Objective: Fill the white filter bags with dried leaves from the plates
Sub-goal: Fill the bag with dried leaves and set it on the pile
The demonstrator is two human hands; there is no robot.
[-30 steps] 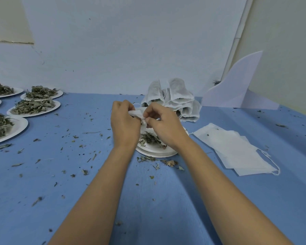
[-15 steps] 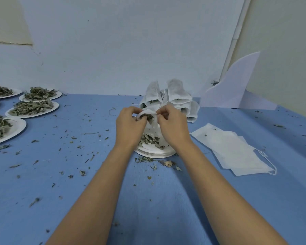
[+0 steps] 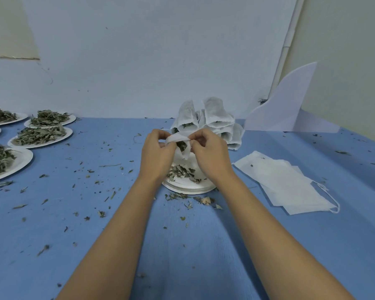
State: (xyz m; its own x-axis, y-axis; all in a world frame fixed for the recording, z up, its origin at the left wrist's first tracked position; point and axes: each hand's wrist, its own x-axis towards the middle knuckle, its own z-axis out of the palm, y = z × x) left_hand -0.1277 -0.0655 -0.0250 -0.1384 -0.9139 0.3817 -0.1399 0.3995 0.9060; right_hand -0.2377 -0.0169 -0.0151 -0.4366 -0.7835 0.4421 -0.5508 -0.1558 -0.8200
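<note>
We recorded both hands raised just over the near plate [image 3: 188, 188], at the middle of the blue tabletop [image 3: 182, 256]. The left hand [image 3: 158, 156] pinched the 9 o'clock edge of a white filter bag [image 3: 178, 138] at its mouth, and the right hand [image 3: 210, 156] pinched the 3 o'clock edge. Each grip was narrow, thumb against curled fingers, holding the bag's rim. The bag hung between the two hands with its mouth spread, dark leaf visible inside and its lower tip pointing toward the plate. We noted a thin remainder of dried leaves [image 3: 182, 173] on that plate, with spilled crumbs [image 3: 188, 198] on the tabletop just at its 6 o'clock side. At 12 o'clock from the hands, near the wall, stood a heap of filled bags [image 3: 212, 118], mouths facing us, some showing leaf. At 3 o'clock from the plate lay a flat stack of empty bags [image 3: 286, 182], drawstrings trailing off its far corner. At 9 o'clock, along the tabletop's edge, we counted several more plates [image 3: 68, 135] heaped with leaf; those at the frame edge were cut off. A white board [image 3: 286, 105] leaned at about 2 o'clock.
</note>
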